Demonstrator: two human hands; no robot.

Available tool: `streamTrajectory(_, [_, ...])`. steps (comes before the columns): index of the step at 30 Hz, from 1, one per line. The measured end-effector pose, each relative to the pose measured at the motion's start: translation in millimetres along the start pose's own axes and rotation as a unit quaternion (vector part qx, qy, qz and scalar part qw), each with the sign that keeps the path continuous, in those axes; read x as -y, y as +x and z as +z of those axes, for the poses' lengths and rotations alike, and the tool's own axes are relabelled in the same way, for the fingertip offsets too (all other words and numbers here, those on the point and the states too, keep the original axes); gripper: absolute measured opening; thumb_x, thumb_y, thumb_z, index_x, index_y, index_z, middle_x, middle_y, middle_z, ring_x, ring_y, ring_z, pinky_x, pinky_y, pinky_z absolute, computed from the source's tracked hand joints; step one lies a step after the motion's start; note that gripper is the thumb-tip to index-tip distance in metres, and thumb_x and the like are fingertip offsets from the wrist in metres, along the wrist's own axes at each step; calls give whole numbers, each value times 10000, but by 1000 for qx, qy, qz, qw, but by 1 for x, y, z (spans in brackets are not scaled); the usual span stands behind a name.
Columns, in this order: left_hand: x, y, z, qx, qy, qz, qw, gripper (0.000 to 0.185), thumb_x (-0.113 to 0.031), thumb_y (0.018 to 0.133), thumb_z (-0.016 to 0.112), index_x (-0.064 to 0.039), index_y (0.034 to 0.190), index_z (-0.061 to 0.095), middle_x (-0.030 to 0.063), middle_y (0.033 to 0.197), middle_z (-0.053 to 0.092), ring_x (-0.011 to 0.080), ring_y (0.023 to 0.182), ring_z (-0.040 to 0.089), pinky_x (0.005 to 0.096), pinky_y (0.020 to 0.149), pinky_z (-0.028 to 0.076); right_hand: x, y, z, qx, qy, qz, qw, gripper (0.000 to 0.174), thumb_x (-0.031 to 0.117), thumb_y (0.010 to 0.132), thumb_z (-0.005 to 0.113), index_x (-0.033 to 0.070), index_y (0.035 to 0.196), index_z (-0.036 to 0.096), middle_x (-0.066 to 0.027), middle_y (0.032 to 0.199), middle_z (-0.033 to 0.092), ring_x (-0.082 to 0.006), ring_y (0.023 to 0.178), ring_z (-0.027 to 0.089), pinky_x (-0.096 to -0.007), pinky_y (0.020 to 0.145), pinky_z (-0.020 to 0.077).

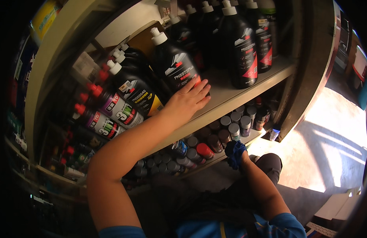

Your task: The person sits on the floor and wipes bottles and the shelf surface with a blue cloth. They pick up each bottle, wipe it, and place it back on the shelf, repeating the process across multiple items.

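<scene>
My left hand [186,98] lies across the lower front of a black 3M plastic bottle [179,67] with a white cap, its fingers curved round the label. My thumb and the bottle's base are hidden. This bottle stands on the upper shelf [219,99], leaning left in the picture. A dark blue cloth [236,153] is bunched in my right hand [246,159], low in front of the lower shelf. Left of my left hand are a black 3M bottle with a yellow label corner [135,92] and white bottles with red caps [121,110].
More black 3M bottles [244,53] stand right along the shelf. Spray cans [216,142] with grey, brown and red caps crowd the shelf below. A shelf upright [305,68] bounds the right side. Cardboard boxes [332,205] lie at lower right, beside sunlit floor [329,142].
</scene>
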State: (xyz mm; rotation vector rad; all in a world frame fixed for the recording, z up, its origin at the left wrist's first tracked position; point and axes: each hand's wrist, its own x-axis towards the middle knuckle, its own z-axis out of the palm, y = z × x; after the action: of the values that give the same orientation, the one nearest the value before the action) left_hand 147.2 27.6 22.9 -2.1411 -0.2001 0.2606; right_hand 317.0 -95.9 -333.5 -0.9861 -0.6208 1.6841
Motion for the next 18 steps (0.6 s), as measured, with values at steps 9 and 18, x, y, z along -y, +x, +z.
streamTrajectory(9, [19, 21, 62, 63, -4, -91, 994, 506, -174, 882, 480, -183, 1387, 463, 59, 1517, 328, 277, 1452, 174, 509, 1180, 14, -49, 42, -33, 113, -314, -201, 921, 256, 280, 629, 675, 115, 819, 625, -97, 854, 611, -266, 859, 597, -356, 723, 469])
streamTrajectory(18, [24, 36, 105, 166, -28, -139, 976, 526, -173, 875, 475, -144, 1400, 451, 77, 1545, 263, 315, 1464, 101, 561, 1165, 28, 21, -12, 13, 33, -116, 90, 989, 92, 206, 783, 605, 129, 826, 582, -43, 765, 576, -195, 696, 590, -357, 602, 470])
